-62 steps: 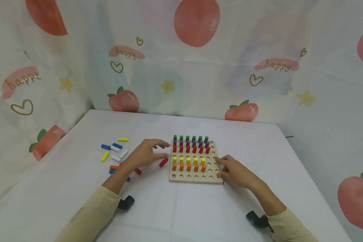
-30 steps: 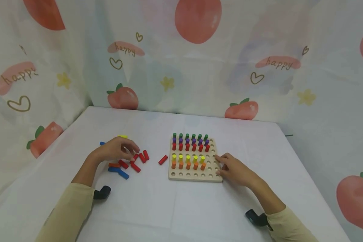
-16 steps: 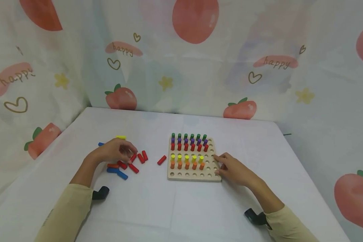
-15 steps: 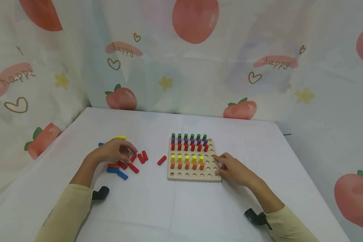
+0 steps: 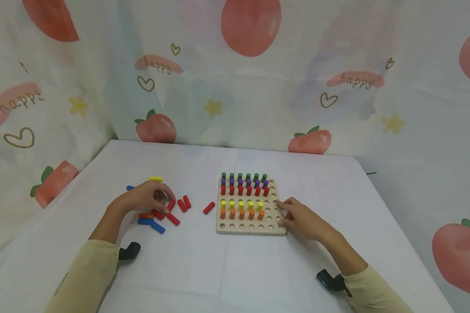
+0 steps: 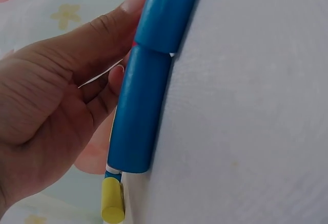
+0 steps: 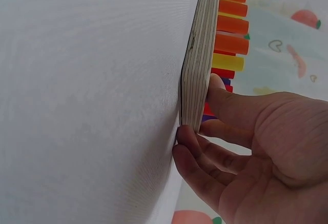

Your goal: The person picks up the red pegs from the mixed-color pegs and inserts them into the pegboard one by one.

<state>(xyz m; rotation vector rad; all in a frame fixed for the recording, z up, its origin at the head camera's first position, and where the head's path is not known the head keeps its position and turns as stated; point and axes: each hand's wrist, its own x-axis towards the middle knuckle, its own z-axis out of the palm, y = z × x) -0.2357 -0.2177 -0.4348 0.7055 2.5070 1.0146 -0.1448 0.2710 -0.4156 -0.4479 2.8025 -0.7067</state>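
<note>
A wooden pegboard [image 5: 252, 231] lies at mid-table with rows of green, purple, red, yellow and orange pegs. My right hand [image 5: 303, 220] grips its right edge, the thumb [image 7: 218, 88] on top and the other fingers against the side and low edge. Over the loose pegs to the left, my left hand [image 5: 146, 197] is curled, thumb and forefinger at a red peg [image 5: 171, 205]. The left wrist view shows two blue pegs [image 6: 138, 111] hiding these fingertips. More red pegs [image 5: 174, 219] lie around that hand.
A single red peg [image 5: 209, 208] lies just left of the board. Near the left hand are an orange peg [image 5: 145, 215], blue pegs [image 5: 157, 227] and a yellow peg [image 5: 155, 179]. A patterned cloth [image 5: 196, 87] hangs behind the table.
My left hand has moved left from beside the board to the loose pegs. Since then its forefinger and thumb have drawn slightly closer. My right hand stays on the board.
</note>
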